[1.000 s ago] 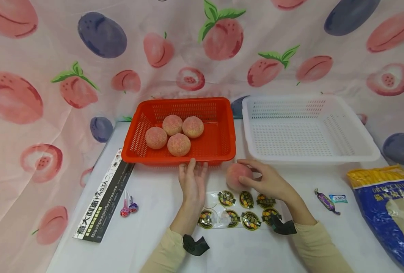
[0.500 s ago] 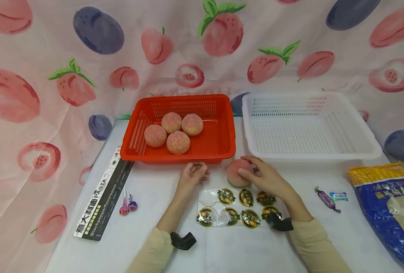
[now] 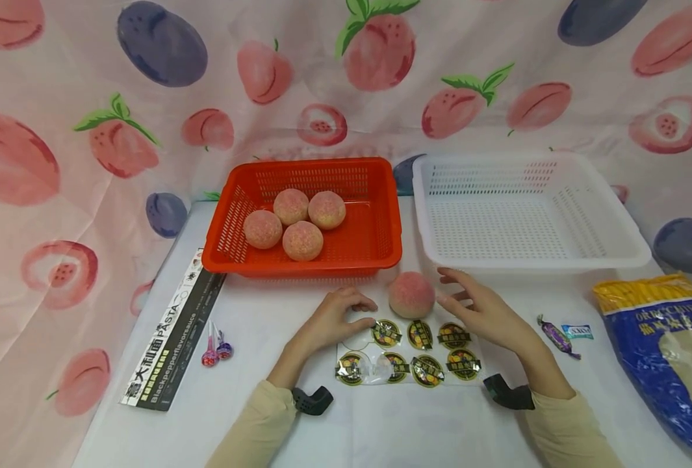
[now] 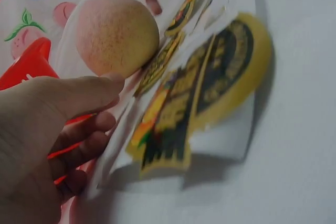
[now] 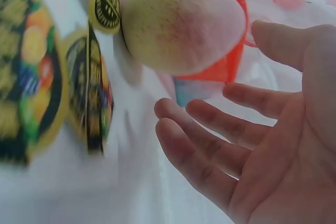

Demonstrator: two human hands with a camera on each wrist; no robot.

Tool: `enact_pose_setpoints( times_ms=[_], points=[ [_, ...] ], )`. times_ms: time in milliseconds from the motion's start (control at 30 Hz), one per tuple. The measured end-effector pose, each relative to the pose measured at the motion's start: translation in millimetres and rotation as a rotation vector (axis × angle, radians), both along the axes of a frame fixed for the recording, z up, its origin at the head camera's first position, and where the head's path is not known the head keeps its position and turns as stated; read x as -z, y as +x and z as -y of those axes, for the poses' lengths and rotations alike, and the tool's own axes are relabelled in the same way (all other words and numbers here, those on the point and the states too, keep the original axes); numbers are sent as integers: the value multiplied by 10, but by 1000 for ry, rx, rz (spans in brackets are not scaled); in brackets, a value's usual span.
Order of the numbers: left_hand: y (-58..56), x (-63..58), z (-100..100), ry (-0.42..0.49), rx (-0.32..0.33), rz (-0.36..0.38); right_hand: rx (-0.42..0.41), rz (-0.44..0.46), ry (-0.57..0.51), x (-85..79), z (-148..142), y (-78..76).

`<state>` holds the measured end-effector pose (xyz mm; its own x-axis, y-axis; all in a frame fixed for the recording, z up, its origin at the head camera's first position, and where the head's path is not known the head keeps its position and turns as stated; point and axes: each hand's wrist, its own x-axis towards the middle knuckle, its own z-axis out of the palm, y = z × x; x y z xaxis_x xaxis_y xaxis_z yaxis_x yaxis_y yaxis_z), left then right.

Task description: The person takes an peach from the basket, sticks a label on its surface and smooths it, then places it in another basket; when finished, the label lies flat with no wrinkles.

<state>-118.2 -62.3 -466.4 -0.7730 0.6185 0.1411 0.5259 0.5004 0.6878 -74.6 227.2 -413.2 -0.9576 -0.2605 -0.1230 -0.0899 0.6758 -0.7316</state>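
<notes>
A pink peach [image 3: 411, 296] rests on the white table in front of the red basket, between my two hands. My right hand [image 3: 488, 315] is just right of it, fingers spread and apart from the fruit; the right wrist view shows the palm holding nothing. On the left, my left hand [image 3: 336, 315] hovers by the upper left corner of a clear sheet of round black-and-gold stickers [image 3: 427, 371]. Its fingers bend loosely, with the thumb tip [image 4: 114, 85] overlapping the peach's lower edge in the left wrist view and nothing pinched.
Several peaches [image 3: 303, 241] lie in the red basket [image 3: 305, 268]. Beside it stands a white basket [image 3: 533, 263]. A pasta box [image 3: 176, 331] and two lollipops [image 3: 209, 357] are at left; two wrapped sweets [image 3: 558, 337] and a blue-and-yellow pasta bag [image 3: 661, 351] at right.
My right hand has let go of the peach and drawn back to the right. My left hand has moved from the red basket's front down and right to the sticker sheet.
</notes>
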Motion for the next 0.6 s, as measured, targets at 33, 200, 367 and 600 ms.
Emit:
enact_pose_setpoints(
  times_ms=[33,200,367,600],
  points=[
    [-9,8,12,-9,20,-9,1,-8,6,-10,-37,46],
    [-61,47,72,-60,114,-64,-27,-12,87,12,-193,309],
    [-76,90,89,-110,163,-92,-73,-36,215,129,-237,554],
    [-93,119,100,-112,175,-119,-81,-87,381,213,-194,670]
  ],
)
